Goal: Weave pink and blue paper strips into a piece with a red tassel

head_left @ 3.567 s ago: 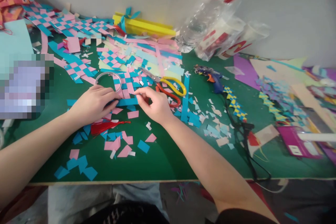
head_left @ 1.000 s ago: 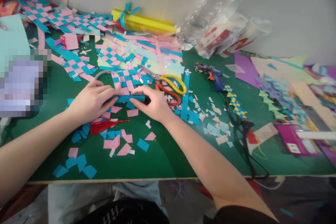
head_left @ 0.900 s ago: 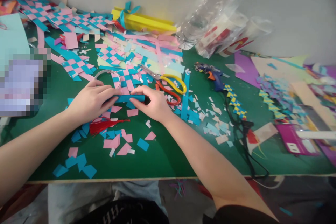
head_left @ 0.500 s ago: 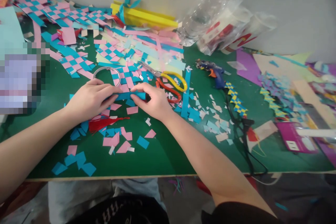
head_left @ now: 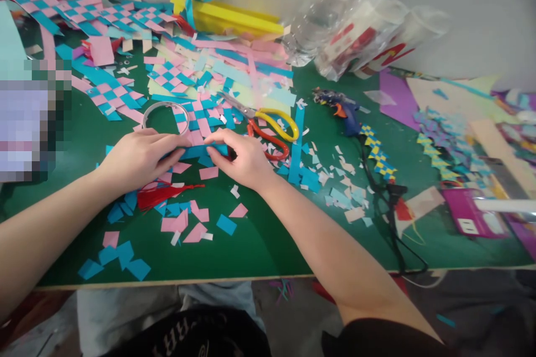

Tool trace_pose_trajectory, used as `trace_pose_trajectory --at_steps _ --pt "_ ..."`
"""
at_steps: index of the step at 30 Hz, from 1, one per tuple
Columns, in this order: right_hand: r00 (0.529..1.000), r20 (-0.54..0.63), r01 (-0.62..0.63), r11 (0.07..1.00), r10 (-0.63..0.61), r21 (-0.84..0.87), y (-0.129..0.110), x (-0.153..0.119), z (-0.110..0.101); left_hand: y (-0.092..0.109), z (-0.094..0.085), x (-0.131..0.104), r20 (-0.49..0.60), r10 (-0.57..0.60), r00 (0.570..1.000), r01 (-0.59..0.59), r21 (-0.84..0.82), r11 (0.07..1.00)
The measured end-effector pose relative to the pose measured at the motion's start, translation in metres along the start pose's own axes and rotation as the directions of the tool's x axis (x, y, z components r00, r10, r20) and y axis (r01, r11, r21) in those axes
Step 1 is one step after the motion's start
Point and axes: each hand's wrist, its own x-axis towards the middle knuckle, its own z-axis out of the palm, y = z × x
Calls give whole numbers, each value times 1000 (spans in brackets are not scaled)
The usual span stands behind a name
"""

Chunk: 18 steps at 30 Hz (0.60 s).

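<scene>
A blue paper strip stretches between my two hands, just above the table. My left hand grips its left end between thumb and fingers. Farther right along it, my right hand pinches it with thumb and forefinger. Just behind the strip lies a woven pink-and-blue paper piece, with a roll of tape at its left. Scissors with one yellow and one red handle rest beyond my right hand. Below my left hand is a red tassel.
Paper scraps are scattered over the green table. A glue gun with a black cord lies to the right. Woven paper fish lie at the left. Bagged cups and a yellow folded paper piece stand at the back.
The view has shifted slightly. Both hands keep hold of the blue paper strip in nearly the same place, with only a small shift of the fingers.
</scene>
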Motion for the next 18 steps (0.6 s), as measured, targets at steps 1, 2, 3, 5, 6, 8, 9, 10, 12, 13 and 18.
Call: trace_pose_trajectory --at_steps 1,2,3,5,6,8,9,10,12,13,18 --pt "1000 -2 2 1000 -2 1 0 0 0 0 0 0 2 0 1000 0 4 1000" --pt "1000 0 2 1000 -2 0 0 0 0 0 -1 0 4 1 1000 -1 7 1000" --pt "1000 4 -1 1000 1 -2 0 0 0 0 -1 0 2 5 1000 -5 9 1000" --pt "1000 22 -10 1000 10 -8 0 1 0 0 -1 0 -3 13 1000 -13 13 1000" --pt "999 32 -12 1000 12 -9 0 1 0 0 0 0 -4 15 1000 -15 15 1000" --pt "999 41 -6 1000 6 -3 1 1 0 -1 1 0 -13 20 1000 -20 19 1000" --pt "999 37 -1 1000 1 -1 1 1 0 -1 1 0 -23 20 1000 -20 19 1000" --pt "1000 31 3 1000 -3 -1 1 1 0 -2 2 0 -37 19 999 -18 20 1000" --pt "1000 20 7 1000 -7 -3 1 1 0 -2 3 0 -71 27 997 -26 21 999" --pt "1000 16 9 1000 -9 -2 1 1 1 -2 3 0 -84 33 996 -32 22 999" --pt "1000 -18 -1 1000 1 13 2 0 0 -1 -1 1 -108 39 993 -37 20 999"
